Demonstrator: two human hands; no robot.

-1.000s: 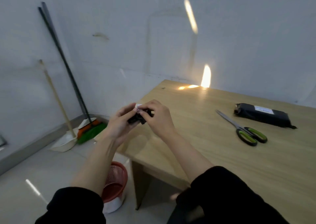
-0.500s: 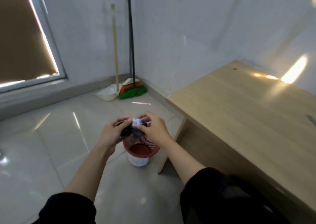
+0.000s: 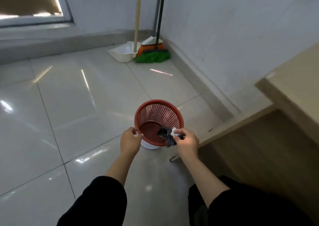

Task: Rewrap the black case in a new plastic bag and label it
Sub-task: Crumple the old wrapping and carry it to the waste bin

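Open red basket (image 3: 158, 112), table (image 3: 291, 87) right

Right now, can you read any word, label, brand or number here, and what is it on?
On the white label of the black plastic scrap that the right hand pinches: bluish print, too blurred to read.
On the red basket, broom and dustpan: no writing visible.

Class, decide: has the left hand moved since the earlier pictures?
Yes. The left hand let go of the black wrapper and drew left, to the left rim of the red basket.
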